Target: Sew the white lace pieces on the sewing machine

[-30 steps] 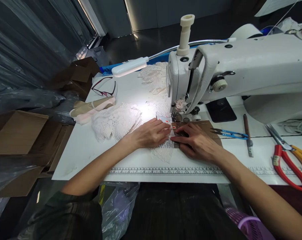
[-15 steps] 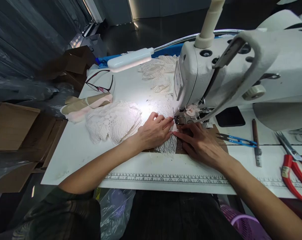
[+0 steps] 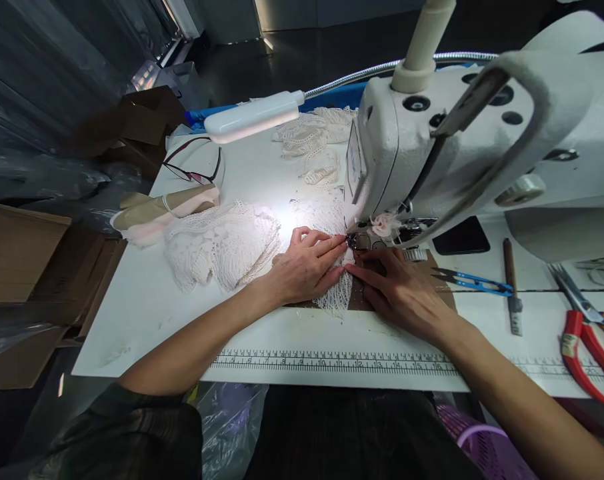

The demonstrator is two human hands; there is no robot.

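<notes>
Touching lace [image 3: 338,295] at the machine's [image 3: 382,147] left end with left hand [image 3: 307,268] and right hand [image 3: 401,285]. Cannot tell if gripping or pressing with fingers [image 3: 331,245].

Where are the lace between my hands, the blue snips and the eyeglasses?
Lace [image 3: 336,297]: head view, on its near, fringed part.
Blue snips [image 3: 475,278]: head view, on a blue handle.
Eyeglasses [image 3: 198,177]: head view, on a pinkish lens.
</notes>
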